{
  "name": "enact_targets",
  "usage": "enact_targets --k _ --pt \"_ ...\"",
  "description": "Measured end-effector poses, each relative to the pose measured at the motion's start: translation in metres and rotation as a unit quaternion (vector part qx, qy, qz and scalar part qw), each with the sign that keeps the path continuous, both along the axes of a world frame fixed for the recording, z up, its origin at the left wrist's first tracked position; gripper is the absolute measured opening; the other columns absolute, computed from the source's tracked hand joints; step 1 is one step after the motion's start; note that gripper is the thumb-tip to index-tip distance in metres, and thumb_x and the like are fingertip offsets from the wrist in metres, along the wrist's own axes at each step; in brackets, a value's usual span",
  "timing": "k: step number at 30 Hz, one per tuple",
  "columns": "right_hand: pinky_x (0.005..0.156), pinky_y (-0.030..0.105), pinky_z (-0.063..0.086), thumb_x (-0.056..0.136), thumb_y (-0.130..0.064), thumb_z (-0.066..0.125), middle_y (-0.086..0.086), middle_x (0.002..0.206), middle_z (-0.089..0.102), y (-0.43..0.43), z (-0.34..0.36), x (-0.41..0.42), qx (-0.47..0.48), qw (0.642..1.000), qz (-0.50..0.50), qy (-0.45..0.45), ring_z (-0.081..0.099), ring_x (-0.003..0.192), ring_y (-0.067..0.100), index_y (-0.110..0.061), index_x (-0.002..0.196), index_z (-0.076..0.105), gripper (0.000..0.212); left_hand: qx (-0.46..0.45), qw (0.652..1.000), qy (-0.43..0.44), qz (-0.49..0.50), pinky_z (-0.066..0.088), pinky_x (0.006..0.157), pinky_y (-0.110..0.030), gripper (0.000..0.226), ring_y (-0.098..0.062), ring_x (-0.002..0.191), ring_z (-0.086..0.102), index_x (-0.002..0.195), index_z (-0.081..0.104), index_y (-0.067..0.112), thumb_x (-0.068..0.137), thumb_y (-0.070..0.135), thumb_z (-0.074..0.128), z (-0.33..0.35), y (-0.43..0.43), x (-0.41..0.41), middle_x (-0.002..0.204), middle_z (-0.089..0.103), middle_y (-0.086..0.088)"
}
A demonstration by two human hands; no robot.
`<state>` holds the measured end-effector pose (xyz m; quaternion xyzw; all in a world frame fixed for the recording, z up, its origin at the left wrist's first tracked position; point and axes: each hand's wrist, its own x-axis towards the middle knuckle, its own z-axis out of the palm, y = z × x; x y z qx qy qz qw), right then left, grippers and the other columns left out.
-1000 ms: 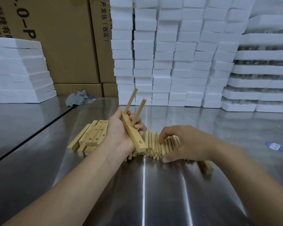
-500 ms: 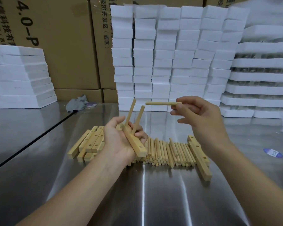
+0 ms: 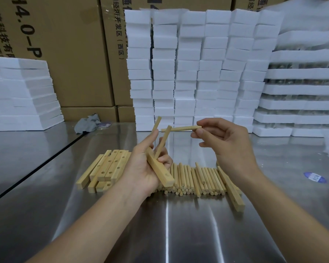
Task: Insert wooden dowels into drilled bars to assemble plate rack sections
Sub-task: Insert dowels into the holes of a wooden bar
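Observation:
My left hand (image 3: 141,166) grips a drilled wooden bar (image 3: 160,172) tilted above the table, with two dowels (image 3: 162,142) standing up out of its holes. One empty hole shows near the bar's near end. My right hand (image 3: 224,145) pinches a loose dowel (image 3: 180,128) by one end, holding it level just above the tips of the standing dowels. Below both hands lies a row of several loose dowels (image 3: 198,179) on the steel table (image 3: 167,224).
A stack of several drilled bars (image 3: 106,168) lies left of my left hand. Another bar (image 3: 232,190) lies at the right end of the dowel row. White foam blocks (image 3: 198,73) and cardboard boxes (image 3: 65,54) line the back. A grey rag (image 3: 87,125) and blue sticker (image 3: 314,177) sit on the table.
My right hand picked a dowel out of the row and lifted it to the height of the standing dowels, then held it about level. My left hand kept hold of the bar.

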<state>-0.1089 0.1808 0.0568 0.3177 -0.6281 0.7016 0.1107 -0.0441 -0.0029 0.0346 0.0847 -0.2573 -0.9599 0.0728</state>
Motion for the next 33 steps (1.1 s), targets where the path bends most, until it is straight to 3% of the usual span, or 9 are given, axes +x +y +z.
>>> enact_targets --k 4,9,18,24,28,33 --pt "0.076 0.025 0.062 0.096 -0.008 0.074 0.003 0.093 0.081 -0.0026 -0.0038 0.0006 0.016 1.0 0.003 0.003 0.079 0.093 0.017 -0.012 0.108 0.076 0.013 -0.013 1.0 0.017 0.004 0.038 0.042 -0.017 0.043 -0.006 0.059 0.046 0.107 0.071 0.013 0.071 0.016 0.094 0.0002 0.0018 0.0 0.093 0.064 -0.002" --pt "0.076 0.026 0.062 0.095 -0.011 0.076 0.004 0.093 0.08 -0.0026 -0.0033 0.0017 0.012 1.0 0.006 0.005 0.079 0.093 0.017 -0.013 0.107 0.076 0.012 -0.033 0.999 0.006 0.017 0.036 0.039 -0.016 0.021 -0.004 0.055 0.043 0.085 0.08 0.006 0.071 0.016 0.093 -0.0011 0.0008 -0.002 0.086 0.067 -0.003" --pt "0.073 0.023 0.06 0.093 -0.014 0.079 0.006 0.091 0.08 -0.0027 -0.0023 0.0008 0.011 1.0 0.009 -0.014 0.079 0.088 0.02 -0.012 0.103 0.076 0.011 -0.039 0.998 -0.018 0.049 0.035 0.039 -0.016 0.037 -0.005 0.055 0.042 0.116 0.065 0.01 0.085 0.01 0.086 -0.0008 0.0008 -0.0019 0.082 0.055 -0.002" --pt "0.072 0.023 0.06 0.093 -0.017 0.078 0.008 0.089 0.08 -0.0023 -0.0026 0.0 0.006 1.0 0.012 -0.024 0.079 0.087 0.021 -0.012 0.101 0.077 0.009 -0.075 0.996 0.006 0.051 0.034 0.04 -0.016 0.067 -0.006 0.057 0.041 0.104 0.059 0.018 0.049 0.012 0.098 0.0005 0.0008 -0.0011 0.086 0.055 -0.003" --pt "0.074 0.026 0.062 0.097 -0.015 0.073 0.009 0.089 0.08 -0.0035 -0.0041 -0.0007 -0.001 0.999 0.013 -0.038 0.079 0.088 0.021 -0.011 0.104 0.076 0.008 -0.078 0.995 -0.002 0.056 0.034 0.039 -0.015 0.068 -0.005 0.056 0.042 0.119 0.054 0.019 0.064 0.012 0.093 -0.0017 -0.001 -0.0036 0.086 0.055 -0.002" --pt "0.077 0.029 0.063 0.102 -0.013 0.066 0.009 0.092 0.081 -0.0044 -0.0046 -0.0007 -0.01 0.999 0.015 -0.045 0.079 0.091 0.022 -0.009 0.109 0.074 0.011 -0.073 0.995 -0.027 0.059 0.034 0.038 -0.015 0.042 -0.005 0.054 0.044 0.126 0.063 0.013 0.089 0.011 0.083 -0.0039 -0.0007 -0.0061 0.088 0.058 -0.004"
